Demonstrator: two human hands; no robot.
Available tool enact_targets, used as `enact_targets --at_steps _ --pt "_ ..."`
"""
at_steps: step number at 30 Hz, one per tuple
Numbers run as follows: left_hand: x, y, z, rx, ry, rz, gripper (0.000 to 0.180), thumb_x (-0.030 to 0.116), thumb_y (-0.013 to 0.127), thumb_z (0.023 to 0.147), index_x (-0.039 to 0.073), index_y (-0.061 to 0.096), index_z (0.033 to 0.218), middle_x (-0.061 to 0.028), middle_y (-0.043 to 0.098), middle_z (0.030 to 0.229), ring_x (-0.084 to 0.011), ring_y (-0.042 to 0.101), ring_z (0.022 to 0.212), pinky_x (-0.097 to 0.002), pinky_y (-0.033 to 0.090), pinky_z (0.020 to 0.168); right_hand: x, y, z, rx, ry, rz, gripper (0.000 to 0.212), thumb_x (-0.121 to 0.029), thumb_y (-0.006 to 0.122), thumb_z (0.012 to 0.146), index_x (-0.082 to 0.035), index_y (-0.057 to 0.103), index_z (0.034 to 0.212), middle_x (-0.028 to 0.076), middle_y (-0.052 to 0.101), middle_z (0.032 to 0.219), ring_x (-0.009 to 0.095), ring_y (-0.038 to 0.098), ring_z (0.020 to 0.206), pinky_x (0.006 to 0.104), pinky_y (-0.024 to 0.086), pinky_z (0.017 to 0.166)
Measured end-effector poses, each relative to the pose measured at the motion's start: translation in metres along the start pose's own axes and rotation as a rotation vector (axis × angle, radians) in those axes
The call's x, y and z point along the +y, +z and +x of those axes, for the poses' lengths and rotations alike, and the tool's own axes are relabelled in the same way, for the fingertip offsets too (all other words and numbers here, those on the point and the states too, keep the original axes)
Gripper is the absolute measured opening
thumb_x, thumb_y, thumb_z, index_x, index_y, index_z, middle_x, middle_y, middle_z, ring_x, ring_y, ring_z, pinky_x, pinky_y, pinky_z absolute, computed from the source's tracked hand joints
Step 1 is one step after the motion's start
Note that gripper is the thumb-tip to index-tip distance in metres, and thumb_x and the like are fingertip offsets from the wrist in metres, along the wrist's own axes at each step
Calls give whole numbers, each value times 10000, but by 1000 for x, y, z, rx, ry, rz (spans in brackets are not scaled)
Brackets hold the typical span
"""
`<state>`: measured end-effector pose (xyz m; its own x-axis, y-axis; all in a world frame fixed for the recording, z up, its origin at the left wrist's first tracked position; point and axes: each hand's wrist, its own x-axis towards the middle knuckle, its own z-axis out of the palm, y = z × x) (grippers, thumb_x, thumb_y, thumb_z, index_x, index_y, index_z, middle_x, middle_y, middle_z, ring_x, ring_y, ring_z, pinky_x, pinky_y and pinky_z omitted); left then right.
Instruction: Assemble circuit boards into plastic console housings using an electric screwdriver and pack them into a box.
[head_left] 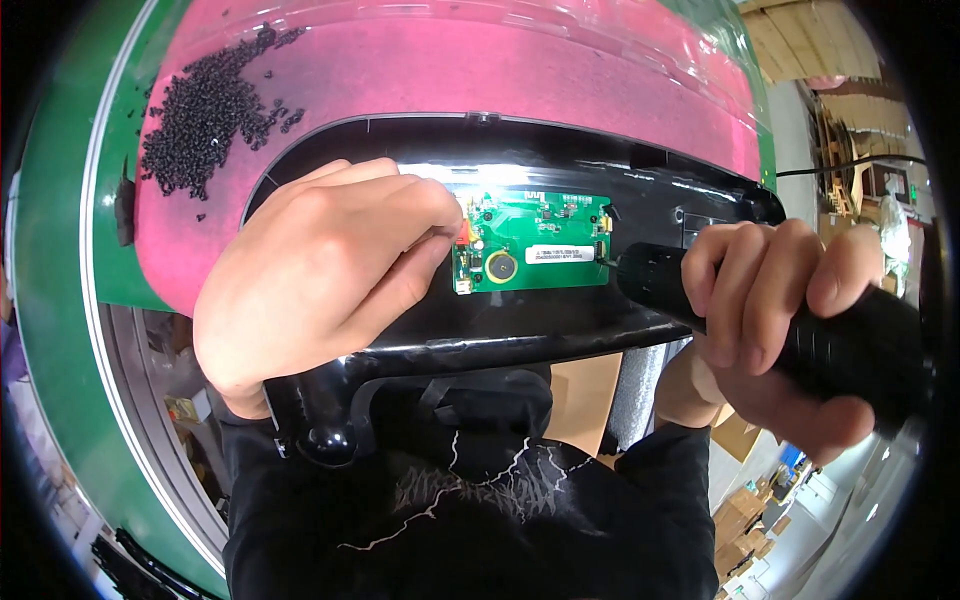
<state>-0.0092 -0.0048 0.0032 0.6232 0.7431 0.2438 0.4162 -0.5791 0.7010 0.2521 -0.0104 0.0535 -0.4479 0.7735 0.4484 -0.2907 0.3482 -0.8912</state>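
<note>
A green circuit board lies inside a glossy black plastic housing, which rests at the near edge of the table. My right hand is wrapped around a black electric screwdriver, held nearly level. Its bit points left and meets the board's right edge, close to a small connector. Over the housing's left part, my left hand is closed, thumb and fingers pinched beside a red and yellow connector on the board's left edge. Whatever those fingertips hold is hidden.
Small black screws lie heaped on a pink mat at the far left. The mat covers part of a green table. A black cable runs off to the right. Cardboard boxes stand on the floor at lower right.
</note>
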Motion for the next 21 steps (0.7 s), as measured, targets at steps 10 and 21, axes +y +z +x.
enact_targets --at_steps 10,21 --pt "-2 0 0 5 26 -11 75 13 604 807 4 580 877 -105 617 767 -285 599 718 -368 454 649 -1 0 -6 100 14 30 543 -531 698 753 -120 464 1020 -47 505 603 75 475 458 261 383 496" --pt "-4 -1 0 -22 19 -27 114 -11 577 799 -11 576 913 -123 586 762 -313 571 726 -379 452 716 2 1 -8 167 -77 41 529 -526 686 780 -110 473 1026 -38 520 644 73 477 477 247 372 517"
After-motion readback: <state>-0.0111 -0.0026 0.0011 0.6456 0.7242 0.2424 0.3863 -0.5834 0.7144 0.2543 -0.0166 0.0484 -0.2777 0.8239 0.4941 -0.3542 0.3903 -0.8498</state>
